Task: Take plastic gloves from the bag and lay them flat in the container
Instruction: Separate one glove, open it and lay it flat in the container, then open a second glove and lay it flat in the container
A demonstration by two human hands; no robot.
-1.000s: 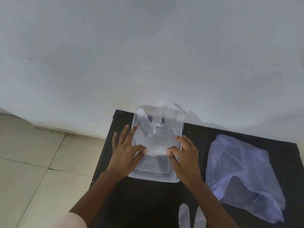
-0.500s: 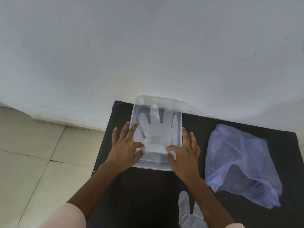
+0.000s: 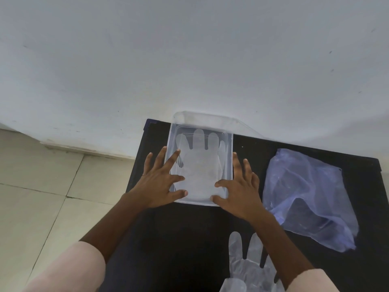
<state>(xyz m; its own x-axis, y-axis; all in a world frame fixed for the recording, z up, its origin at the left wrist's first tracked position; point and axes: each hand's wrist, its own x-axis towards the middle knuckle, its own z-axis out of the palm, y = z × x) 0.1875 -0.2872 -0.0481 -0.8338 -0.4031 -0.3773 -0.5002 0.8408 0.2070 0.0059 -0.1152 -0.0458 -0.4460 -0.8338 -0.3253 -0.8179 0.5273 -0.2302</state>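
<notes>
**Glove spread in the container, one more waiting on the surface**

A clear plastic glove lies flat inside the transparent rectangular container, its fingers pointing toward the wall. The left hand rests spread over the container's left edge, fingers splayed and gripping nothing, with the index finger and thumb reaching in onto the glove. The right hand sits at the near right corner, likewise open and flat, thumb and forefinger on the glove's cuff end. A second glove lies on the black surface near the bottom edge of the view, partly hidden under the right forearm. The bluish plastic bag lies crumpled to the right, well apart from the container; whether more gloves remain in it cannot be told.

Risks from here, as a judgement: the film is thin and likely clings to skin, so lifting the hands quickly could drag the cuff up and wrinkle the glove. The container looks light and sits close to the surface's far left corner; a sideways push could slide it toward the edge. The right forearm could also sweep the second glove off the surface.
</notes>
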